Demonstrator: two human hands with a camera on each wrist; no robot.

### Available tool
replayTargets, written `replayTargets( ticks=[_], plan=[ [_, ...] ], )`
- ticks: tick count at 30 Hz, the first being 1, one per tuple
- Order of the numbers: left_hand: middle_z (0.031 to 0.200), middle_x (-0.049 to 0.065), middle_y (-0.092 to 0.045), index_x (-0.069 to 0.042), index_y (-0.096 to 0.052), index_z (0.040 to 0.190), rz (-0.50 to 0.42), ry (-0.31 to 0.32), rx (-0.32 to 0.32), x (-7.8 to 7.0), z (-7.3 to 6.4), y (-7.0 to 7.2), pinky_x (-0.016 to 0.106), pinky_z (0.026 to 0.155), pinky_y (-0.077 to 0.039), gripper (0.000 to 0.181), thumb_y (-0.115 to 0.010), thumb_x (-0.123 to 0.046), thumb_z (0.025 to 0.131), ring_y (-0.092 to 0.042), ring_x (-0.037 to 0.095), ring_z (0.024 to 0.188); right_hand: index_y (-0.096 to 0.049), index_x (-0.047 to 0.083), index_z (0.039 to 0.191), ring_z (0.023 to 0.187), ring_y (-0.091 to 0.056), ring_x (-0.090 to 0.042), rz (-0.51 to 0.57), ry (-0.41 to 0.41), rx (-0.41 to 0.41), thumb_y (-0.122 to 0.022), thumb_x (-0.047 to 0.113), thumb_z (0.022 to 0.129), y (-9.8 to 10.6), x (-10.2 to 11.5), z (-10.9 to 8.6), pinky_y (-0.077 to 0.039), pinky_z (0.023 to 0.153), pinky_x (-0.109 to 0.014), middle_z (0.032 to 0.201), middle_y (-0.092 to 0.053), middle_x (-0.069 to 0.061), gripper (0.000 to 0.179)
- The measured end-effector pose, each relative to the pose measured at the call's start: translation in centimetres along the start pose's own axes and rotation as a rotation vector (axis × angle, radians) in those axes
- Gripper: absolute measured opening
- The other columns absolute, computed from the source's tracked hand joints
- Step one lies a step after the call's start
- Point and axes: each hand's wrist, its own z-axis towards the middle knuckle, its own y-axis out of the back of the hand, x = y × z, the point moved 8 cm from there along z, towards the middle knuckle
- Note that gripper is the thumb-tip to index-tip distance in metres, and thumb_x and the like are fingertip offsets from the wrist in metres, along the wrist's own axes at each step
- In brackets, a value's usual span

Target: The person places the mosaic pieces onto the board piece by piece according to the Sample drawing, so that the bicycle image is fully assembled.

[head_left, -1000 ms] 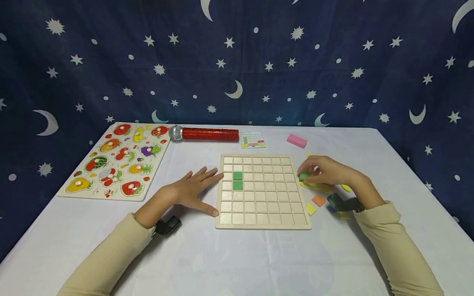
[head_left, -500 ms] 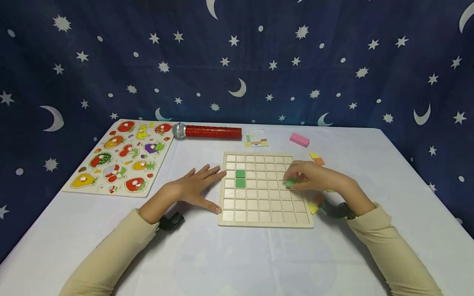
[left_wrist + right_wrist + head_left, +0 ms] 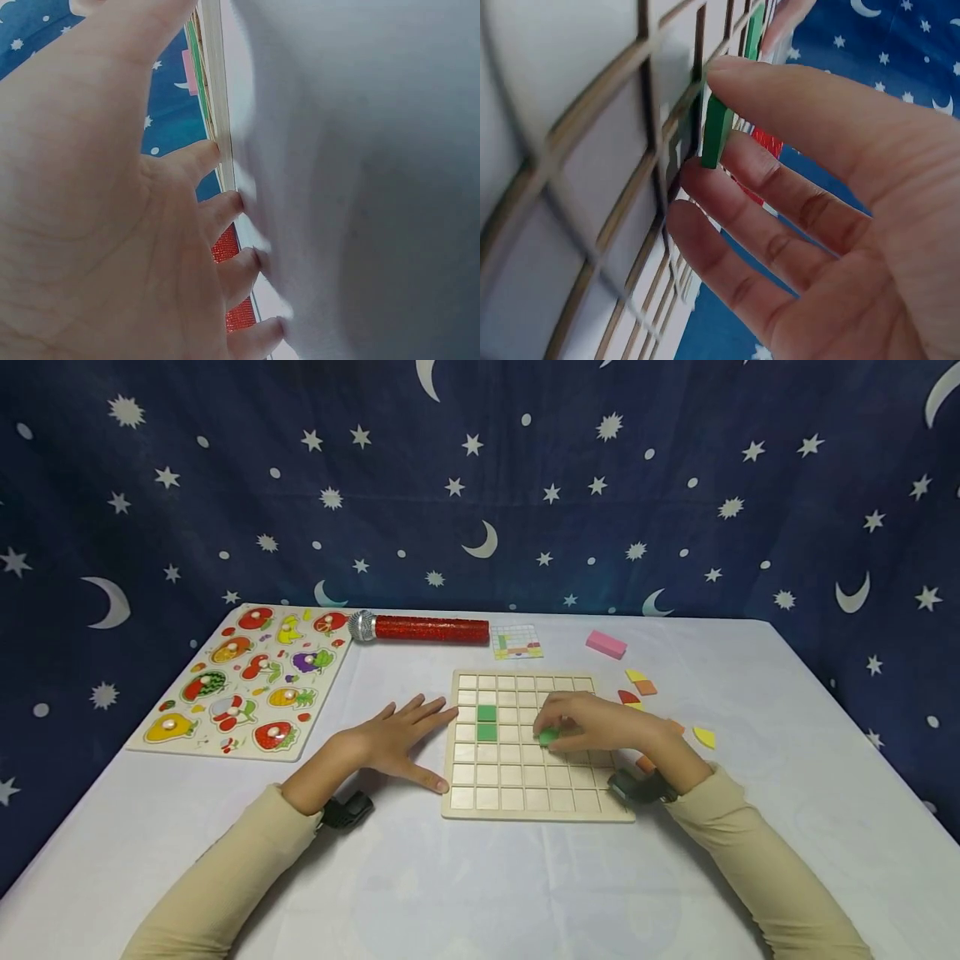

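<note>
A pale wooden grid board (image 3: 511, 775) lies flat on the white table. Two green square tiles (image 3: 487, 722) sit in its cells, one above the other, left of the middle. My right hand (image 3: 600, 724) is over the board's right half, pinching another green tile (image 3: 716, 133) between thumb and fingers. In the right wrist view that tile is held on edge close to the grid. My left hand (image 3: 393, 745) rests on the table with fingers spread, its thumb and fingertips at the board's left edge.
Loose yellow, orange and red pieces (image 3: 647, 687) lie right of the board, some hidden by my right arm. Behind it are a pink block (image 3: 606, 644), a printed pattern card (image 3: 517, 642) and a red microphone (image 3: 431, 628). A fruit peg puzzle (image 3: 247, 681) lies at left.
My right hand has carried the green tile leftward from the loose pieces to over the board. My left hand has stayed at the board's left edge.
</note>
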Motion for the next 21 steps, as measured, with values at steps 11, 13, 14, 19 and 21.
replayTargets(
  ticks=[11,13,14,19,21],
  plan=[
    [0.164,0.009,-0.009,-0.021,-0.015,0.158,0.007,0.009,0.008,0.1,0.3,-0.2,0.063,0.115,-0.005,0.109,-0.073,-0.064,0.075,-0.002,0.037,0.15,-0.07,0.01,0.107,0.085,-0.052,-0.018,0.005,0.051,0.057,-0.074,0.011,0.086,-1.3,2.7,2.4,-0.048,0.075,-0.028,0.096,-0.059,0.001,0.021],
    [0.164,0.009,-0.009,-0.022,-0.015,0.158,0.005,0.006,0.009,0.1,0.4,-0.3,0.063,0.115,-0.005,0.109,-0.072,-0.064,0.075,-0.002,0.037,0.15,-0.07,0.009,0.106,0.084,-0.052,-0.018,0.008,0.07,0.06,-0.075,0.01,0.086,-1.5,3.2,2.7,-0.048,0.074,-0.028,0.095,-0.059,0.0,0.021],
    [0.164,0.009,-0.009,-0.022,-0.015,0.158,0.005,0.004,0.01,0.0,0.4,-0.3,0.063,0.116,-0.005,0.109,-0.072,-0.064,0.075,-0.002,0.037,0.15,-0.07,0.009,0.106,0.084,-0.052,-0.017,0.008,0.075,0.064,-0.075,0.01,0.086,-1.6,3.4,2.9,-0.047,0.074,-0.027,0.095,-0.059,0.001,0.021],
    [0.164,0.008,-0.009,-0.022,-0.015,0.158,0.009,0.008,0.016,-0.1,0.5,-0.4,0.062,0.116,-0.004,0.11,-0.072,-0.065,0.075,-0.002,0.036,0.15,-0.07,0.008,0.107,0.084,-0.052,-0.015,0.02,0.071,0.096,-0.074,0.012,0.087,-2.5,3.7,3.6,-0.047,0.075,-0.023,0.096,-0.06,0.001,0.021],
    [0.164,0.008,-0.009,-0.022,-0.015,0.158,0.008,0.012,0.018,0.0,0.5,-0.5,0.062,0.116,-0.005,0.11,-0.072,-0.065,0.075,-0.002,0.037,0.15,-0.07,0.008,0.108,0.084,-0.052,-0.014,0.018,0.069,0.102,-0.074,0.012,0.087,-2.9,3.7,3.8,-0.048,0.075,-0.022,0.097,-0.06,0.0,0.021]
  ],
)
